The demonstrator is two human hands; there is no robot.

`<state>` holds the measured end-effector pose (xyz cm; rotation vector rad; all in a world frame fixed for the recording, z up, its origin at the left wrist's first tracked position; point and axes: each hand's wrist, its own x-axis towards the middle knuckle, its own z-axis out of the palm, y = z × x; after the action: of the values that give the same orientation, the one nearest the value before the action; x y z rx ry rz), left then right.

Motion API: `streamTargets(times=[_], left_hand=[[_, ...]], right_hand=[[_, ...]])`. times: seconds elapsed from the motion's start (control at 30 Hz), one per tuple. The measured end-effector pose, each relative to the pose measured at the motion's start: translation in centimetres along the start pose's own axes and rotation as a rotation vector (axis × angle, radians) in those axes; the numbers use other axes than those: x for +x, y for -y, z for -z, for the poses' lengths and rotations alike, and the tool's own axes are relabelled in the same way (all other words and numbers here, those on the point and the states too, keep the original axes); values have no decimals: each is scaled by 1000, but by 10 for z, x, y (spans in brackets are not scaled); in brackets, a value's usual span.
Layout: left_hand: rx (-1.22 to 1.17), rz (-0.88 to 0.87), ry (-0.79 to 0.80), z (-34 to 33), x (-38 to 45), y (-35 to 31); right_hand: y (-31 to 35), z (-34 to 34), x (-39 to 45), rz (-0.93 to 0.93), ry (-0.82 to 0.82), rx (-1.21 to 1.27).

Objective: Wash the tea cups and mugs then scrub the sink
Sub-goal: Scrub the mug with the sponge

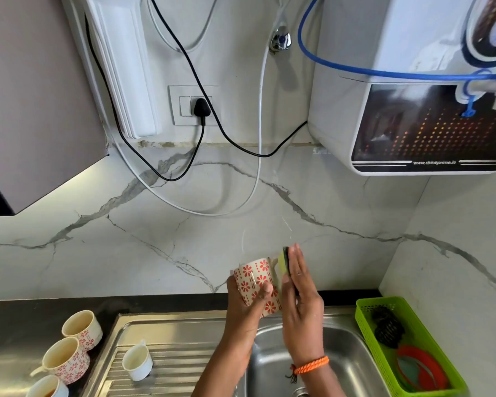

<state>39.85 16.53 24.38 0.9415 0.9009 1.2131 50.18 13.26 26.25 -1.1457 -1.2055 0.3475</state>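
Four flowered mugs [257,285], one small white cup [137,363], one sponge [284,262], one green basket [424,333].

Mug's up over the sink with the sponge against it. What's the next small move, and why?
Probably rub the sponge along the mug's handle side. The left hand holds the red-flowered mug above the sink basin, the right hand presses the sponge flat against it, and no foam shows on the mug yet.

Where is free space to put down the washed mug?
The ribbed drainboard is bare between the small white cup and the sink basin. The dark counter's left end is crowded with three floral mugs. The green basket is partly filled.
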Motion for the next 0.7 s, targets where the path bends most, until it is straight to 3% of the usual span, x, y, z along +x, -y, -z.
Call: streamTargets(times=[0.13,0.27,0.43,0.57,0.7], left_hand=[[26,26,124,14,-1,-3],[41,120,244,34,4,-15],[-49,147,178,26,4,-14],[-169,164,144,20,6,-11],[-132,143,134,22,13,-9]], right_hand=[[-4,21,28,-71,187,4],[-4,40,42,-244,426,175],[-21,22,13,-283,179,397],[-19,5,-8,-481,27,728],[-22,10,-7,-631,-29,806]])
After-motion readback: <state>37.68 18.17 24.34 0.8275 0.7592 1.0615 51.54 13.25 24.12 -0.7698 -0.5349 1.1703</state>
